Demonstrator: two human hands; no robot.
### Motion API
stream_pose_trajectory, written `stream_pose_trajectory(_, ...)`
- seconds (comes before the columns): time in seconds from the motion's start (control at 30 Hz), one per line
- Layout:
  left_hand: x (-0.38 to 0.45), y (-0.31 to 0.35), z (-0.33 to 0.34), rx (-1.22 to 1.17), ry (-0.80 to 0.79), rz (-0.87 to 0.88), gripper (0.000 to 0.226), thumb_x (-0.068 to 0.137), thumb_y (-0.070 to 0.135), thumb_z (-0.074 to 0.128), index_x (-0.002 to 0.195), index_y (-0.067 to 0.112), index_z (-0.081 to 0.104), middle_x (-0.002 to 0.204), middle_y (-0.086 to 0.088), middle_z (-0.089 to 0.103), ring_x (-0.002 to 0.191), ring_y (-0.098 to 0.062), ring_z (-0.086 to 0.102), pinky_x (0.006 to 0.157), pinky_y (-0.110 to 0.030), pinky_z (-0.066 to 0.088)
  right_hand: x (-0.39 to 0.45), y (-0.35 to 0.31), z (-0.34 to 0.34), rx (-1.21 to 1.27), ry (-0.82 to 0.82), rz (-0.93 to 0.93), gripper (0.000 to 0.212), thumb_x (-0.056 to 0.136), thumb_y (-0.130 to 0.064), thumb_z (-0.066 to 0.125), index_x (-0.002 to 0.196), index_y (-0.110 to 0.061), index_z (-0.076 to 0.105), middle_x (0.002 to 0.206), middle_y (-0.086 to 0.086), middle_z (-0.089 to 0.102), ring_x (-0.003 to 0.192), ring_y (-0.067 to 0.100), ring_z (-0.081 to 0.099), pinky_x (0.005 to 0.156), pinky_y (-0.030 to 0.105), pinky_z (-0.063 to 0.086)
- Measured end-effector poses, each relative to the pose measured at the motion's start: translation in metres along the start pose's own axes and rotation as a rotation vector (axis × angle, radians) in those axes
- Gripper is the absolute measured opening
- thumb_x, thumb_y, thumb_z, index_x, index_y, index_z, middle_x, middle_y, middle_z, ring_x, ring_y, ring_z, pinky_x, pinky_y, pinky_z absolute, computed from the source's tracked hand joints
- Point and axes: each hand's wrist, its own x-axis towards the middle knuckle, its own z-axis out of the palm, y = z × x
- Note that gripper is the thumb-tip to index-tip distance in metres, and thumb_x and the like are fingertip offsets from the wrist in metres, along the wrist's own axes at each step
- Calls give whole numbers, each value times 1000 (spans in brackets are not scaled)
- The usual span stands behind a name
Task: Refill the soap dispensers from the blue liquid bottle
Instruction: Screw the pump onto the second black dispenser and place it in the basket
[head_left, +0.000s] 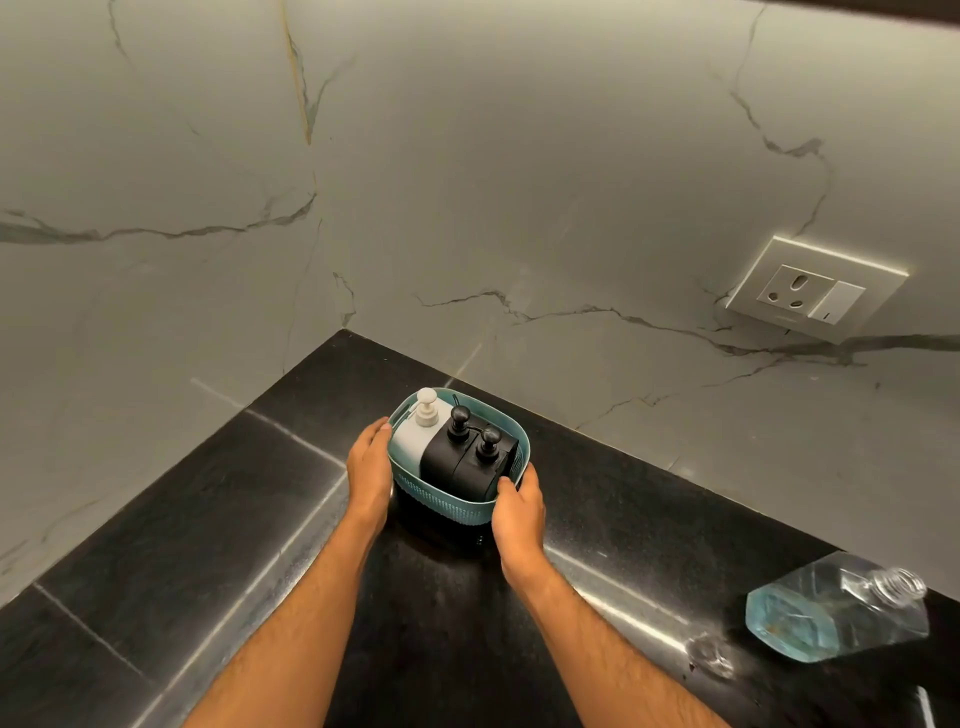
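Around me, marble wall (467, 182) with dark veins meets at a corner behind the basket (452, 501), and a black stone worktop (182, 519) runs under it. Right of the basket, on the wall, sits a socket plate (815, 288). Further right of the basket and nearer me, the uncapped blue liquid bottle (836, 608) stands on the worktop, with its clear cap (710, 657) just beside it. The teal basket holds one white dispenser (422, 434) and two black dispensers (470, 454), pumps up. My left hand (370, 475) lies flat-fingered against the basket's left side; my right hand (518, 512) has its grip curled over the right rim.
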Motion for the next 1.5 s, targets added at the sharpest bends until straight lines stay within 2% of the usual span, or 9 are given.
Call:
stream_pose_trajectory(0.1,4,-5,10,-46,-25,0,31,108,22,45,118,17,74,115,-7,75,100,-19,68,82,-35,54,3,2,3,-31,22,-17,51,102,-5,39,149,-22,49,138,0,62,125,17,59,107,47,53)
stream_pose_trajectory(0.23,8,-5,26,-55,17,9,32,106,19,42,107,22,74,106,-4,75,96,-19,67,79,-36,54,10,0,3,-33,38,-31,50,99,0,37,143,-18,54,129,1,65,116,16,62,103,45,56)
stream_pose_trajectory(0.4,14,-5,51,4,8,11,33,107,19,40,111,16,73,107,-7,75,97,-22,67,81,-40,53,32,-7,-9,-29,88,-40,48,95,4,38,132,-15,63,120,4,70,112,20,65,102,48,55)
stream_pose_trajectory(0.57,16,0,84,7,-45,31,32,107,21,41,111,16,72,100,-2,74,85,-11,66,65,-25,49,58,-14,-29,-10,143,-40,46,90,5,40,119,-17,68,110,3,73,106,23,69,97,48,58)
stream_pose_trajectory(1.07,35,1,116,8,-120,2,30,109,21,43,122,14,69,109,-6,74,95,-18,69,72,-29,55,101,-23,-49,-9,172,-30,42,93,5,39,118,-14,67,111,8,72,104,24,68,94,46,60)
stream_pose_trajectory(1.23,35,0,114,49,-119,19,31,109,20,41,122,12,68,111,-10,74,89,-15,68,68,-26,52,98,-28,-52,-20,157,-19,42,94,2,41,123,-16,66,113,6,71,106,23,67,95,46,59)
stream_pose_trajectory(1.37,33,7,111,68,-110,22,36,109,22,42,135,12,64,121,-9,71,108,-24,69,91,-44,60,96,-33,-60,-47,114,14,33,97,-9,46,123,-19,63,113,3,70,105,20,67,95,44,58)
stream_pose_trajectory(1.4,30,10,111,71,-93,32,36,109,22,42,136,12,64,122,-7,70,108,-23,68,91,-43,60,95,-35,-63,-74,110,7,28,100,-13,47,122,-20,63,113,2,70,103,18,67,92,41,58)
stream_pose_trajectory(1.5,16,18,109,81,-9,102,34,107,21,45,137,15,62,120,2,66,99,-7,63,75,-22,51,90,-37,-75,-257,143,-61,18,107,-29,46,111,-20,61,110,3,69,101,19,65,82,37,52)
